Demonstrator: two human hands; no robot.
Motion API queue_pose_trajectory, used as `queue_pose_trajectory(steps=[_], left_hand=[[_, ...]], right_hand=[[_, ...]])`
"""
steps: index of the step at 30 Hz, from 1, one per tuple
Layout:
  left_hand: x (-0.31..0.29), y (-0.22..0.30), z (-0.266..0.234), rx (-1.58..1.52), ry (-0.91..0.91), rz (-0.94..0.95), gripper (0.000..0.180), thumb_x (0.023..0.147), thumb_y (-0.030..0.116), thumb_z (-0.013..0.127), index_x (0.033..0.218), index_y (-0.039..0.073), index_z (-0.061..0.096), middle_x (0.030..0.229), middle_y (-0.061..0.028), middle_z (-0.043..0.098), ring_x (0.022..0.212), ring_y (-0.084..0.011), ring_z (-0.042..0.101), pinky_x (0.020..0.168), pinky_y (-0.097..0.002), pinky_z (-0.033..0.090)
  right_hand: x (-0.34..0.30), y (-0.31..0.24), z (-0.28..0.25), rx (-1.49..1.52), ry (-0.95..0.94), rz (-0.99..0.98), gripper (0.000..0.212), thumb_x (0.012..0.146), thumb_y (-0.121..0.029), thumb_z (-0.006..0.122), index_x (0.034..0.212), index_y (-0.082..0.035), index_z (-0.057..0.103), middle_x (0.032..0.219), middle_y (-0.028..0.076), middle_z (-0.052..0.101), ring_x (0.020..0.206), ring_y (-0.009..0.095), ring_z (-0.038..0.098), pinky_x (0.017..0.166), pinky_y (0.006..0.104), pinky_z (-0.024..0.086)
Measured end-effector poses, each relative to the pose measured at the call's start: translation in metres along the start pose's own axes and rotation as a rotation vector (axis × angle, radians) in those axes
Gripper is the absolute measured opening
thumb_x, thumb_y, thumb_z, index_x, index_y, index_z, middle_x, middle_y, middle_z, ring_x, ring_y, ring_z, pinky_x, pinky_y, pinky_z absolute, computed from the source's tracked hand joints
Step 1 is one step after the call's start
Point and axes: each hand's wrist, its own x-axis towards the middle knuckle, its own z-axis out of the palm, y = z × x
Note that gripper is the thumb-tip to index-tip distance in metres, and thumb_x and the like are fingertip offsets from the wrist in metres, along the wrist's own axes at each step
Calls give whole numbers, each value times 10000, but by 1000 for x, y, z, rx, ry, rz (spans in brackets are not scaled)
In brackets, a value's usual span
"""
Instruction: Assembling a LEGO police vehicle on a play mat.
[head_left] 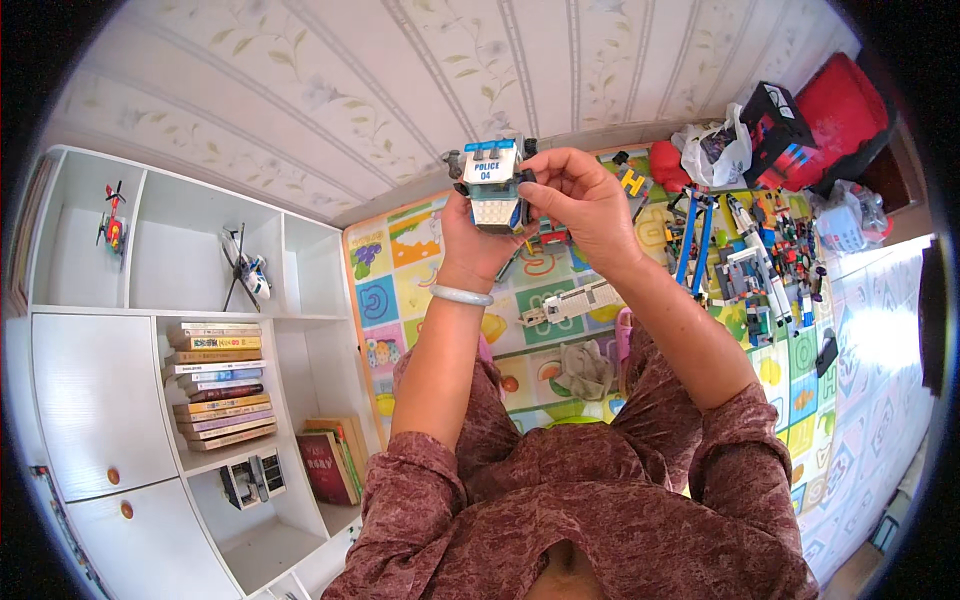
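Observation:
A white and blue toy car (494, 186) built of bricks, with dark wheels and a blue bar on its roof, is held up in front of me. My left hand (474, 240) grips it from below; the car hides most of those fingers. On the car's right side, my right hand (584, 200) has thumb and fingers closed at a dark wheel. Whether a small loose part is also between those fingertips, I cannot tell. Below the hands, a long white and grey brick-built piece (570, 304) lies on the colourful play mat (380, 308).
Loose bricks (800, 240), a blue brick-built frame (694, 240) and a long white model (760, 255) lie to the right. Behind them are a white plastic bag (716, 150) and a black box (776, 125). A white shelf unit (95, 330) with books and toy helicopters stands left.

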Motion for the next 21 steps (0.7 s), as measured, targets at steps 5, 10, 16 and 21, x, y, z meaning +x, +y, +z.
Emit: queue_pose_trajectory(steps=[5, 10, 16, 21], left_hand=[[2, -4, 7, 62, 66, 19, 523, 893, 487, 333, 1219, 157, 574, 1143, -57, 606, 932, -226, 574, 783, -439, 481], [0, -6, 19, 62, 167, 44, 502, 892, 454, 337, 1173, 126, 592, 1047, -61, 621, 861, -225, 568, 777, -433, 486], [-1, -4, 16, 63, 161, 66, 481, 893, 416, 335, 1169, 115, 589, 1036, -65, 619, 880, -227, 567, 798, -420, 483], [-1, -2, 16, 55, 164, 89, 478, 892, 411, 343, 1188, 122, 581, 1084, -72, 622, 968, -236, 579, 823, -424, 480]], right_hand=[[1, 7, -7, -3, 28, -12, 207, 824, 13, 680, 1000, -44, 587, 852, 7, 603, 696, 54, 582, 568, 204, 506], [1, 1, -8, 31, 11, 37, 229, 820, 36, 673, 1009, -29, 560, 856, 34, 611, 714, 85, 616, 570, 215, 520], [3, -4, -4, 30, 52, 71, 160, 871, -8, 626, 1014, -6, 554, 861, 55, 610, 745, 127, 643, 589, 234, 537], [2, -8, -4, 6, 32, 111, 197, 905, -42, 587, 1097, 3, 571, 880, 54, 631, 773, 122, 644, 617, 232, 535]])
